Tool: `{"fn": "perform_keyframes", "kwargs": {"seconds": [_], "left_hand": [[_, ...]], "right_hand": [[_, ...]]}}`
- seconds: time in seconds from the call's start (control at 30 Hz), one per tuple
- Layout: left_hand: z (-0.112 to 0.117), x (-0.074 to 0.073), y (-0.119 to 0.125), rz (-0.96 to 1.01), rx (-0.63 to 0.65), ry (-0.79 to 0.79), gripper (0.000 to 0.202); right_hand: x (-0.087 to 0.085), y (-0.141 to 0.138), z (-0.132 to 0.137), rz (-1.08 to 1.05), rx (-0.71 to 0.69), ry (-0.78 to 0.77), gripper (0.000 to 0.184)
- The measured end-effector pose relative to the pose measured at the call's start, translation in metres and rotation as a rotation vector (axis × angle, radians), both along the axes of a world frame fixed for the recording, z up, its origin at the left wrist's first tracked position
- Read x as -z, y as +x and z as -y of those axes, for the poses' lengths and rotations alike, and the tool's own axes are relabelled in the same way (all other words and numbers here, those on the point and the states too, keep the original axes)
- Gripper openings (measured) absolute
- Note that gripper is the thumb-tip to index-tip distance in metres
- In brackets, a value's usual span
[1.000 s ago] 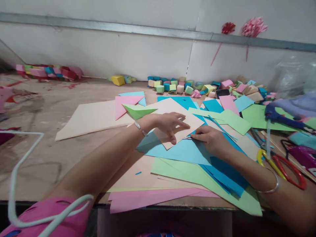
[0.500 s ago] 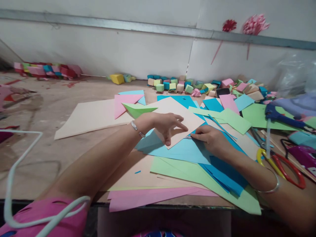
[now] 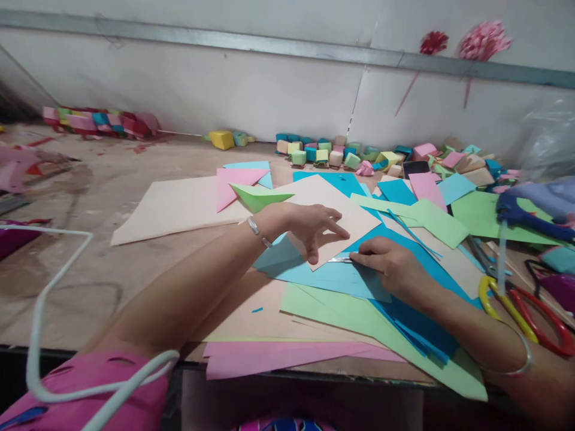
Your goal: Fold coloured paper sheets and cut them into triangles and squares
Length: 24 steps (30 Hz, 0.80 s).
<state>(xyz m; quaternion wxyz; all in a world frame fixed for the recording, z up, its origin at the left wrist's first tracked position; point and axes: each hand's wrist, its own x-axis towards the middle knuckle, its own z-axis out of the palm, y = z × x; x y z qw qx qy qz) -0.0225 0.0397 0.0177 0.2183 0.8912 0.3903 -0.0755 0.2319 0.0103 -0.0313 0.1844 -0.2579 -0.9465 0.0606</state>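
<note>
My left hand (image 3: 314,227) lies with fingers spread on a folded peach paper sheet (image 3: 359,218) and presses it down on a light blue sheet (image 3: 332,280). The thumb rests at the peach sheet's near corner. My right hand (image 3: 390,266) is closed in a pinch on a small silver blade (image 3: 340,260). The blade's tip lies along the near edge of the peach sheet, close to my left thumb. Both wrists wear a thin metal bangle.
Loose coloured sheets cover the wooden table (image 3: 99,197): a large peach sheet (image 3: 179,206), a green folded piece (image 3: 258,196), green and pink sheets by the front edge. Folded paper cubes (image 3: 323,157) line the back wall. Red-and-yellow scissors (image 3: 525,305) and a blue glue gun (image 3: 525,212) lie at right.
My right hand has slid a little to the left along the peach sheet's edge, and the blade now shows past its fingertips. My left hand keeps pressing the sheet.
</note>
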Motion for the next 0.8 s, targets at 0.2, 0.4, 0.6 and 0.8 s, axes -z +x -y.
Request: {"fn": "perform_keyframes", "kwargs": {"seconds": [0.2, 0.4, 0.6, 0.8], "left_hand": [[-0.003, 0.003, 0.0, 0.025, 0.019, 0.007, 0.101], [-0.003, 0.003, 0.001, 0.013, 0.014, 0.018, 0.101], [0.003, -0.007, 0.006, -0.065, -0.004, 0.014, 0.105], [0.017, -0.019, 0.02, -0.131, 0.069, 0.005, 0.096]], "right_hand": [[-0.002, -0.008, 0.006, 0.003, -0.064, 0.022, 0.038], [-0.007, -0.024, 0.029, -0.023, -0.152, -0.06, 0.033], [-0.033, -0.005, 0.01, -0.216, -0.034, -0.046, 0.033], [-0.023, 0.047, -0.052, 0.211, 0.538, 0.131, 0.023]]}}
